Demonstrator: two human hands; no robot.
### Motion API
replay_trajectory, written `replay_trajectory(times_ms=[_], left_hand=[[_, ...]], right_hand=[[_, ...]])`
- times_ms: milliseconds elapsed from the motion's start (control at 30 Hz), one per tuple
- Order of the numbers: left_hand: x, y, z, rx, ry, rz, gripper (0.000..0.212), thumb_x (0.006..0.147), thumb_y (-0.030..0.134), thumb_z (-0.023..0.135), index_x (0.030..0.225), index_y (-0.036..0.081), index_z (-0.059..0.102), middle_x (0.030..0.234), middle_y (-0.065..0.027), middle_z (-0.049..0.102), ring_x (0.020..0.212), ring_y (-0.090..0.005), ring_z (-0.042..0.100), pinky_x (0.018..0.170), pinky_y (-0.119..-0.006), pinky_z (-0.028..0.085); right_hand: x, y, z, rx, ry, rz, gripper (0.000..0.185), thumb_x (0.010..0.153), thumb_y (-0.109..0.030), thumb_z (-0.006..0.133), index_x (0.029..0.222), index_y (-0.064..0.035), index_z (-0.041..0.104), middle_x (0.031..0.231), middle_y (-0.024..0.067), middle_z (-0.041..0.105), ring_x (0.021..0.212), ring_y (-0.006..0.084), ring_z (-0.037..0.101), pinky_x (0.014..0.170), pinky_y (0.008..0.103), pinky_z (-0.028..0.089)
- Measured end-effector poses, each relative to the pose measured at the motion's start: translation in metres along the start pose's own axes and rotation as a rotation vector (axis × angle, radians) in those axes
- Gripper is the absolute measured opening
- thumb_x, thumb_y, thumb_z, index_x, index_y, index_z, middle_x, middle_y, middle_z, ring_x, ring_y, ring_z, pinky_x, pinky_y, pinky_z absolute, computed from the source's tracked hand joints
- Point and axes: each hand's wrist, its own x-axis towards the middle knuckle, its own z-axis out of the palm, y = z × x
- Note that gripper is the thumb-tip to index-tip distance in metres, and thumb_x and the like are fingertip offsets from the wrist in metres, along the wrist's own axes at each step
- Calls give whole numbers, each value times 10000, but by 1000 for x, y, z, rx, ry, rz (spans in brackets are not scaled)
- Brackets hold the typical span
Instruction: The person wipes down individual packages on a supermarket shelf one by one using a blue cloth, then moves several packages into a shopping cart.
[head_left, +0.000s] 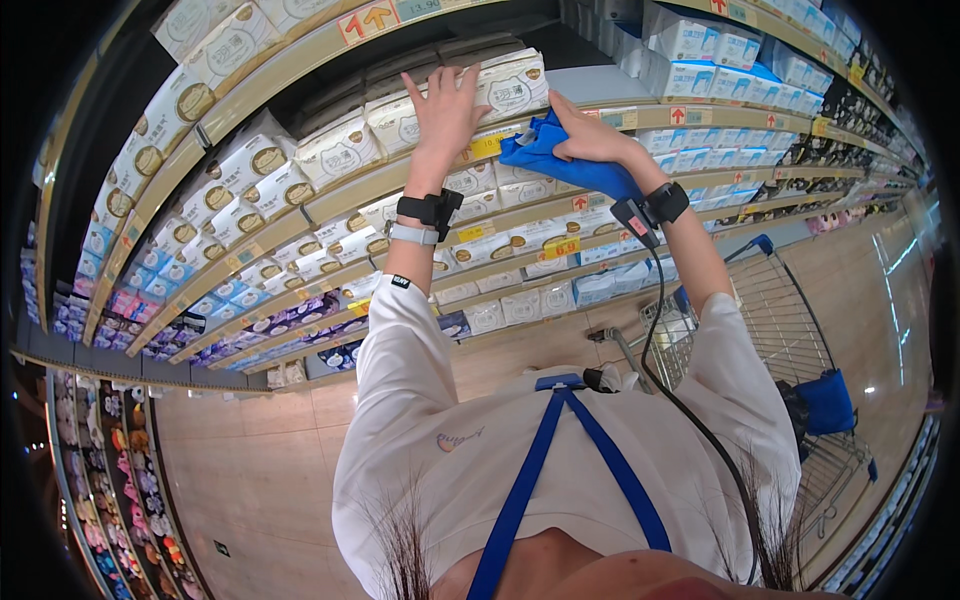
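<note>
My left hand lies with its fingers spread on the top and front of a white plastic-wrapped tissue pack on the upper shelf. At the right end of that pack is my right hand, its fingertips close to the pack's side; whether they touch cannot be told. A crumpled blue cloth is gripped in this right hand, partly under the palm, and hangs over the shelf edge. More tissue packs stand in a row to the left of my left hand. Both wrists wear black straps.
Price-tag rails run along the shelf fronts. Blue-and-white tissue packs are stacked farther right on the same shelf. A metal shopping cart with a blue part stands on the floor at my right. Shelves of plush toys are at lower left.
</note>
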Motion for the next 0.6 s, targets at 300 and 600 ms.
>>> replay_trajectory(times_ms=[300, 600], left_hand=[[-3, -8, -4, -224, 34, 46, 487, 798, 318, 676, 1234, 145, 547, 1101, -77, 518, 1074, -247, 525, 1076, -581, 182], [-4, 5, -6, -92, 104, 67, 450, 863, 321, 613, 1278, 177, 515, 1213, -97, 503, 1158, -262, 488, 1059, -581, 217]], right_hand=[[6, -8, -11, -92, -180, 84, 1004, 632, -252, 596, 1482, -71, 92, 1524, 189, 149, 1356, 326, 295, 1044, 361, 351], [-18, -5, -7, -45, -60, 86, 980, 661, -269, 618, 1477, -79, 111, 1511, 251, 110, 1338, 391, 300, 1042, 389, 352]])
